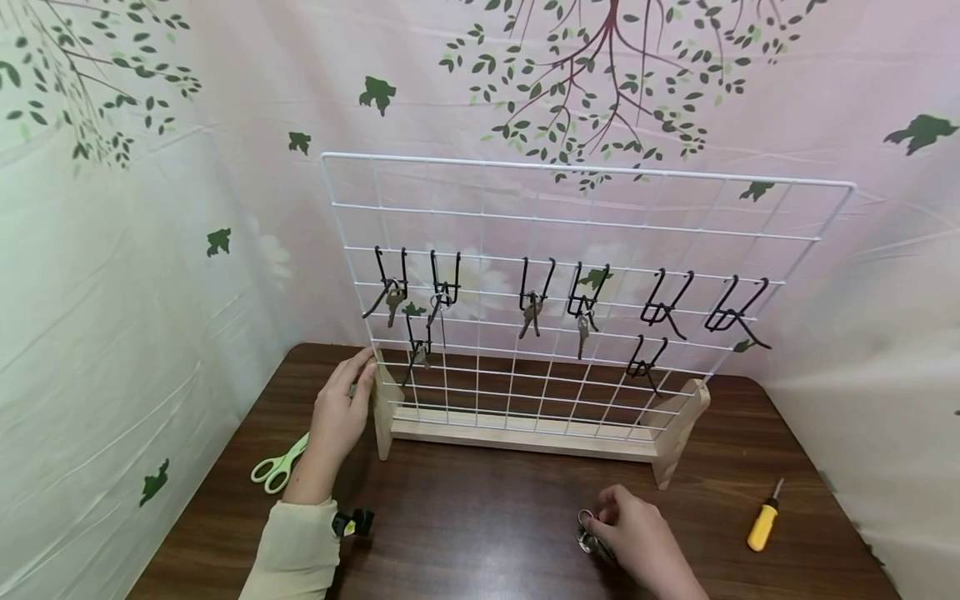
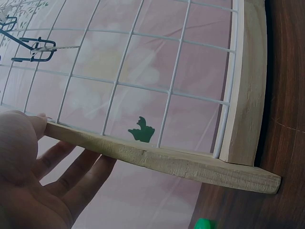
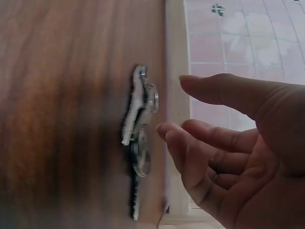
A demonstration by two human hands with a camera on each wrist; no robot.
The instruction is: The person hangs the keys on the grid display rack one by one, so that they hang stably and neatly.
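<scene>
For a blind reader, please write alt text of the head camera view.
A person's left hand rests on the wooden foot of a white wire grid rack with black hooks and hanging keys, while the right hand reaches a bunch of keys on the dark wooden table. Green scissors lie left, a yellow screwdriver right.

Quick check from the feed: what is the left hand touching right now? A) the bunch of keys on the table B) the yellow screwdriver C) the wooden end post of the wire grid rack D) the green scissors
C: the left hand rests with straight fingers against the wooden end post of the rack, while the scissors lie apart on the table.
</scene>
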